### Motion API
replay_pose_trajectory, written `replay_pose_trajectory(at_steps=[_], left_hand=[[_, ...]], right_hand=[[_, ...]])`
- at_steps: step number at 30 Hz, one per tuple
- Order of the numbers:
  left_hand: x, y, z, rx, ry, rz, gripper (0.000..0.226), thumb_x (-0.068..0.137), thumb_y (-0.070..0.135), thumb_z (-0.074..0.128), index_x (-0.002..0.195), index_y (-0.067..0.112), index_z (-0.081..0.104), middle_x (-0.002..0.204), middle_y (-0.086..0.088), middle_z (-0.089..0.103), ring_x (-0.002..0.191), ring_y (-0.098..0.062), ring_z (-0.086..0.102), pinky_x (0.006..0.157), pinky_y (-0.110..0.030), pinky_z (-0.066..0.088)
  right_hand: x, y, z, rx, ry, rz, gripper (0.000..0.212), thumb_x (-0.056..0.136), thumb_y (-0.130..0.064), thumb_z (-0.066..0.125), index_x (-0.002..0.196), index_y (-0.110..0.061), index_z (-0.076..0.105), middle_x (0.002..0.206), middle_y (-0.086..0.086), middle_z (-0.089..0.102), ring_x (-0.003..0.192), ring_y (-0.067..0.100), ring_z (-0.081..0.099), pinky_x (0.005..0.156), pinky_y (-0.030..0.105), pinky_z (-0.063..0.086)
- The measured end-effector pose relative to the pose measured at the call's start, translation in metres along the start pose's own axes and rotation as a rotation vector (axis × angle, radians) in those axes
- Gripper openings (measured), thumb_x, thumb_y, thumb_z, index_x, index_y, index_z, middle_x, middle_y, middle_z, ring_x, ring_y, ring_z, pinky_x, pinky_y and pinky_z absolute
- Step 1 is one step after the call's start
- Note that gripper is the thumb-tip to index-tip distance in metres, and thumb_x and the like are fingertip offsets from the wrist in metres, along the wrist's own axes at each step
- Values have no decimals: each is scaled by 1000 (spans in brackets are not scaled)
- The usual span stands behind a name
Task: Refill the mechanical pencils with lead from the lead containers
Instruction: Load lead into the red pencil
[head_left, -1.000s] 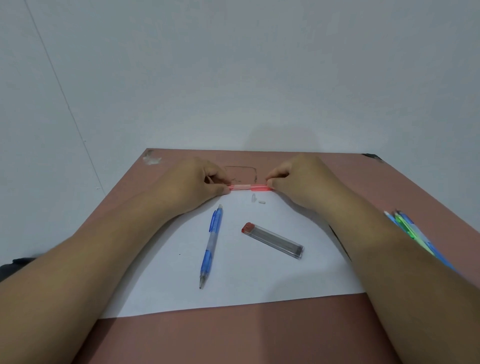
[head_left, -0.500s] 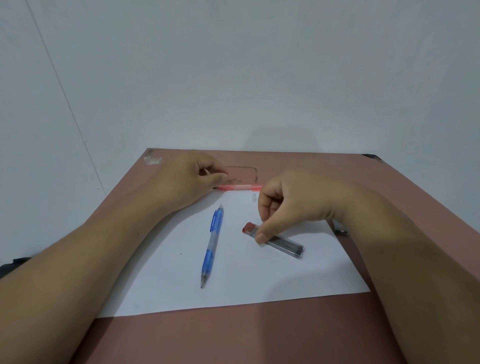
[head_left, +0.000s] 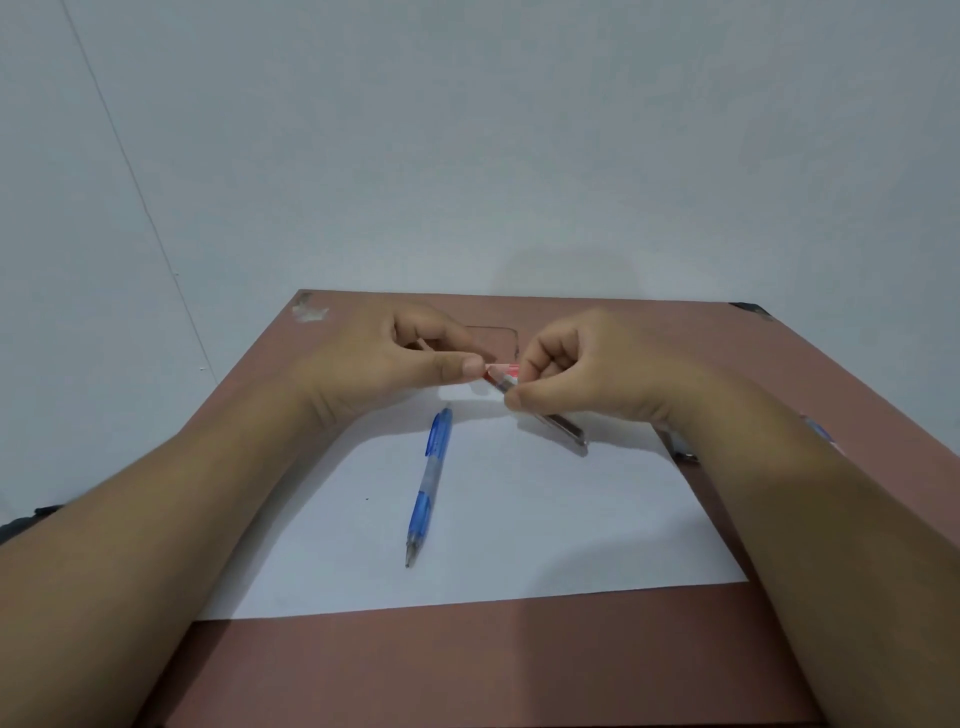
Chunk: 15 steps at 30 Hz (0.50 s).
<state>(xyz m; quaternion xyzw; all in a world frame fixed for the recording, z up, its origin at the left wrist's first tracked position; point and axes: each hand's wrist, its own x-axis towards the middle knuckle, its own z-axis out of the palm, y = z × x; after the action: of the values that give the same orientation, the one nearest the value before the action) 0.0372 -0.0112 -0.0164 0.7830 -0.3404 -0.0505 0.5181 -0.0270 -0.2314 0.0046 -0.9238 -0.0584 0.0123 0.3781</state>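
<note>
My left hand (head_left: 395, 358) pinches a red mechanical pencil (head_left: 505, 371) between thumb and fingers above the far edge of the white paper (head_left: 519, 519); only its short red end shows between my hands. My right hand (head_left: 582, 369) grips a clear lead container (head_left: 563, 427) with a red cap, lifted off the paper and tilted, its cap end right beside the pencil's end. A blue mechanical pencil (head_left: 431, 480) lies on the paper, tip toward me.
The paper lies on a reddish-brown table (head_left: 467, 670) against a pale wall. Part of a blue pencil (head_left: 818, 428) shows past my right forearm near the table's right edge. A small dark object (head_left: 683, 453) sits beside the paper under my right wrist.
My right hand left the red pencil, dropped to the lead container on the paper, gripped it and raised it to the pencil's end. My left hand kept hold of the red pencil.
</note>
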Motion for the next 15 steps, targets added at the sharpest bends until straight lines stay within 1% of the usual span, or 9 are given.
replay_pose_trajectory(at_steps=[1, 3, 4, 5, 6, 7, 10, 13, 15], left_hand=[[0, 1, 1, -10, -4, -1, 25, 74, 34, 86, 98, 25, 82, 102, -1, 77, 105, -28, 68, 101, -49, 49], [0, 3, 4, -25, 12, -5, 22, 75, 29, 84, 96, 25, 82, 101, 0, 77, 103, -25, 68, 101, -44, 50], [0, 5, 6, -33, 31, -5, 20, 77, 26, 82, 97, 23, 81, 100, 0, 78, 103, -23, 68, 101, -38, 51], [1, 6, 6, -31, 51, 1, 18, 80, 23, 80, 97, 20, 81, 99, 1, 78, 102, -18, 69, 98, -28, 53], [0, 8, 7, -23, 65, 6, 16, 82, 19, 79, 98, 17, 81, 97, 3, 78, 99, -13, 70, 92, -19, 53], [1, 8, 7, -12, 67, 21, 14, 84, 17, 77, 98, 15, 80, 95, 4, 79, 97, -10, 71, 87, -15, 53], [2, 8, 6, 39, 65, 26, 14, 91, 18, 71, 102, 15, 79, 93, 8, 78, 90, -2, 72, 80, -11, 51], [3, 8, 8, 118, 89, 45, 14, 95, 19, 67, 102, 21, 79, 93, 13, 77, 90, 2, 70, 82, -12, 52], [3, 9, 9, 135, 99, 71, 18, 97, 16, 64, 98, 27, 77, 91, 16, 76, 88, 6, 69, 79, -9, 50]], right_hand=[[0, 1, -1, 26, 21, -8, 21, 75, -32, 85, 83, -16, 75, 64, -12, 63, 63, 5, 56, 67, 27, 46], [-1, 1, -1, 55, 45, -26, 20, 75, -31, 85, 84, -16, 75, 64, -11, 63, 63, 6, 56, 66, 27, 47], [-1, 1, 0, 57, 53, -32, 20, 75, -31, 85, 84, -17, 75, 66, -10, 64, 63, 6, 57, 66, 28, 48], [-1, 1, 0, 56, 62, -38, 20, 75, -31, 85, 84, -18, 75, 67, -8, 66, 64, 7, 58, 66, 29, 49], [0, 1, 1, 56, 72, -45, 19, 74, -32, 85, 84, -19, 74, 69, -7, 68, 64, 7, 59, 67, 30, 50], [0, 1, 1, 57, 84, -53, 19, 74, -32, 85, 84, -19, 74, 71, -5, 70, 64, 7, 60, 67, 31, 51], [0, 0, 2, 69, 133, -86, 20, 74, -32, 86, 81, -17, 73, 71, -3, 72, 61, 7, 60, 65, 32, 51], [0, -1, 3, 66, 179, -110, 22, 74, -32, 87, 79, -16, 73, 66, -4, 71, 57, 5, 61, 63, 30, 52], [0, -1, 3, 86, 186, -108, 20, 73, -29, 88, 79, -17, 73, 64, -4, 71, 56, 6, 62, 64, 31, 53]])
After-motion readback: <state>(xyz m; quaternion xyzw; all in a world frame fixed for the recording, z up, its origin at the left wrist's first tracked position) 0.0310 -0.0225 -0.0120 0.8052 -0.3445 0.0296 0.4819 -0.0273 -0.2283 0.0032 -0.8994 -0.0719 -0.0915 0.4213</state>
